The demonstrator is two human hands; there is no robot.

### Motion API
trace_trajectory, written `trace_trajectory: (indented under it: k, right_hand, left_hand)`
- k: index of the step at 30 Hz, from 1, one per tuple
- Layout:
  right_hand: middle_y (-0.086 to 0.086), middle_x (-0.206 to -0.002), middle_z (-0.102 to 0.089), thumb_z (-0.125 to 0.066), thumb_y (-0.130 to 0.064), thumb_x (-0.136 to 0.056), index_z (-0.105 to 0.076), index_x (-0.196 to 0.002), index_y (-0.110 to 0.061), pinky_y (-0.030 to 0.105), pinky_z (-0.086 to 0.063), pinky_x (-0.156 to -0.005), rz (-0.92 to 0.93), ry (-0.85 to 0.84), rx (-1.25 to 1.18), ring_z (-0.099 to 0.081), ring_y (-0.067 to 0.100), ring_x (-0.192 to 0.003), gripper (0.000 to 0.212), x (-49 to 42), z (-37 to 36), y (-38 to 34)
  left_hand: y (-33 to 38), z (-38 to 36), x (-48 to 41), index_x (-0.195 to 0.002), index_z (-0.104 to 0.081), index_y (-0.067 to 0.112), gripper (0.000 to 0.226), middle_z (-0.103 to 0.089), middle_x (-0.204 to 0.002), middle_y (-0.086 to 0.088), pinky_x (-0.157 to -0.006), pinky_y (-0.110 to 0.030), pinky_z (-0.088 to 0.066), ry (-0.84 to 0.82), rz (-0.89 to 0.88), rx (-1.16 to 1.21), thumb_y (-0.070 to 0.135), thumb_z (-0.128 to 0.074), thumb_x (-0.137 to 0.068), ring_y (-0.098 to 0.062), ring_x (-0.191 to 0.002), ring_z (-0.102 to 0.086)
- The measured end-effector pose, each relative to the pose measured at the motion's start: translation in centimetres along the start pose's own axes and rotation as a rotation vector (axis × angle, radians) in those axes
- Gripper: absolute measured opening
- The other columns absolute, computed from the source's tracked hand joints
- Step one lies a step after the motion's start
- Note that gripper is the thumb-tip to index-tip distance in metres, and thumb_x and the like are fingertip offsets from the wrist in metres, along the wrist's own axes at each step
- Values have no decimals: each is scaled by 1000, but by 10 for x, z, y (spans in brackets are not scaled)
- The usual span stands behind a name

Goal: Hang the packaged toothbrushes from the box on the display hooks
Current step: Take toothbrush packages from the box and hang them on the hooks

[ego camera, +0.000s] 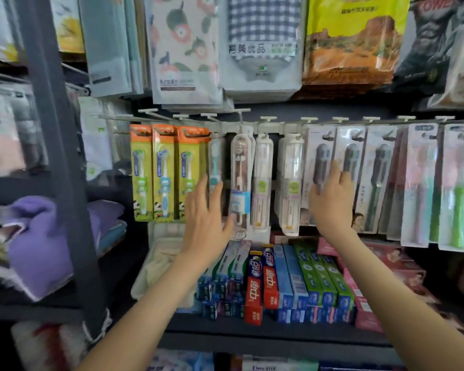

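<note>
Packaged toothbrushes hang in a row from white display hooks [268,119]. Orange-and-green packs [163,172] hang at the left, clear cases [241,180] in the middle, and grey-brush packs [351,167] and pink-and-green packs [456,183] at the right. My left hand [206,218] is raised with straight fingers against a teal-brush pack [214,162], its thumb by the clear case. My right hand [331,199] lies flat with spread fingers on the grey-brush packs. Neither hand holds anything. No box is in view.
Toothpaste cartons [279,279] fill the shelf under the hooks, with a white tray [156,263] to their left. Bagged towels [260,44] hang above. A dark upright post [56,145] stands at the left, with folded purple cloth [38,247] beyond it.
</note>
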State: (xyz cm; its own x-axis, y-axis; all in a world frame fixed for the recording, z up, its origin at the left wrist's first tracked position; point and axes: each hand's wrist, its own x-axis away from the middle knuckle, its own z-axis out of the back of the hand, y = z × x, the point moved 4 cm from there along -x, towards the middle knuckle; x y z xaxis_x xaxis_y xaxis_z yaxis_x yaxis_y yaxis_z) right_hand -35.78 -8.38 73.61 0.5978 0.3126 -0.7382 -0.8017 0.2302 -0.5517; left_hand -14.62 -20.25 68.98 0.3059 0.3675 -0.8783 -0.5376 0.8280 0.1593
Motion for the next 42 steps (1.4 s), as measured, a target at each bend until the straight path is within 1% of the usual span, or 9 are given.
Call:
trace_trajectory:
  k: [4, 10, 18, 24, 28, 32, 35, 38, 42]
  right_hand:
    - [25, -123, -47, -55, 2, -88, -32, -143, 5, 44, -41, -93, 230, 57, -55, -46, 37, -111, 60, 40, -22, -51]
    - [16, -125, -49, -57, 1, -89, -33, -145, -5, 35, -41, -94, 498, -108, -215, -43, 24, -111, 61, 97, -96, -147]
    - [19, -134, -42, -57, -12, -93, -9, -154, -20, 38, -45, -85, 322, -65, -57, -46, 33, -111, 78, 88, -151, -182]
    - [16, -113, -45, -51, -3, -93, 5, -152, -26, 42, -52, -76, 287, -105, -125, -51, 29, -87, 85, 77, -166, -191]
    - [26, -128, -41, -44, -8, -93, -11, -152, -30, 50, -47, -88, 197, -229, -238, -48, 42, -106, 71, 74, -166, -193]
    - [14, -137, -39, -48, -4, -94, 6, -154, -22, 34, -46, -88, 302, -219, 26, -48, 28, -111, 82, 71, -167, -192]
    - [11, -136, -41, -49, -15, -96, 0, -154, -20, 36, -47, -90, 365, -226, 15, -46, 26, -114, 76, 76, -153, -189]
    - [19, -121, -54, -60, -13, -87, -28, -149, -8, 42, -48, -79, 422, 32, 10, -55, 33, -98, 70, 78, -124, -171]
    - [23, -132, -49, -74, -21, -77, -30, -149, -12, 49, -47, -82, 262, 200, 206, -54, 40, -104, 84, 65, -100, -131]
  left_hand:
    - [-53, 22, 10, -141, -41, 8, 57, -26, -151, -23, -111, -56, -25, 17, 129, -22, 22, -62, -90, -39, -137, -25]
    - [-124, 41, 11, -144, -40, 12, 56, -35, -141, -30, -101, -54, -40, 98, 241, -37, 4, -57, -91, -45, -127, -37]
    - [-152, 36, -12, -153, -15, 34, 62, -20, -151, -27, -103, -45, -37, 2, 360, -44, 17, -43, -100, -42, -134, -30]
    - [-135, 40, -22, -144, -43, 20, 49, -47, -124, -28, -83, -46, -49, 185, 172, -156, 23, -47, -95, -35, -102, -46]
    - [-130, 31, -31, -144, -45, 15, 63, -55, -109, -24, -71, -41, -51, 164, 62, -195, 24, -67, -86, -34, -86, -52]
    - [-130, 22, -32, -147, -39, 10, 65, -46, -125, -31, -89, -50, -49, 170, 73, -123, 19, -62, -87, -43, -110, -51]
    - [-121, 22, -29, -149, -33, 10, 61, -32, -140, -28, -100, -52, -42, 196, 63, -150, 25, -51, -93, -38, -124, -34]
    - [-96, 18, -27, -149, -35, 12, 55, -27, -143, -24, -101, -51, -40, 190, -29, -90, 28, -39, -97, -36, -126, -32]
    - [-56, 5, -28, -146, -38, 15, 60, -38, -138, -27, -95, -50, -46, 135, -120, 17, 14, -59, -90, -41, -120, -44]
